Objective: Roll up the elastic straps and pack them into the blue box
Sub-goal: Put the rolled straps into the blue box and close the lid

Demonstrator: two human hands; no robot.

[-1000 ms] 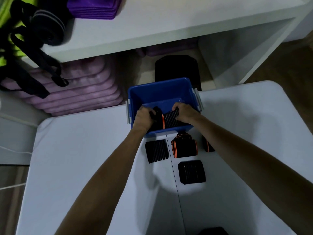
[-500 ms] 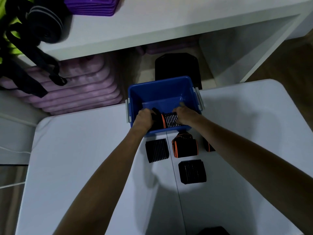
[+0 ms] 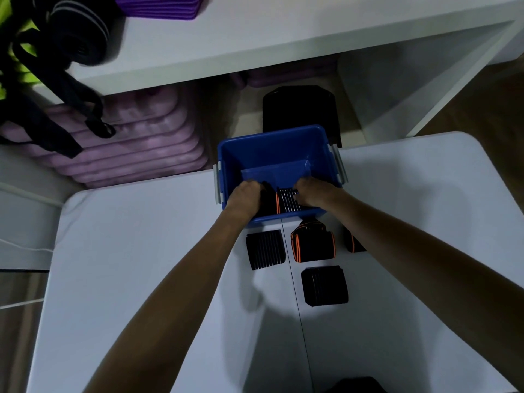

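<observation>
Blue box (image 3: 272,146) is sitting at the desk's (image 3: 136,265) far edge; left hand (image 3: 245,197) and right hand (image 3: 313,191) are both clamping one rolled strap (image 3: 285,199) between them, against the near wall inside. Its long axis is running left-right between the hands. Four rolls (image 3: 312,246) are waiting just beside the box, nearer the right hand.

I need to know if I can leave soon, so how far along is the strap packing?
Partly done. Both hands, left hand and right hand, are setting rolled straps into the near end of the blue box; its far end shows bare floor. Left on the white table: three rolls in full view and a fourth partly hidden by the right forearm.
</observation>
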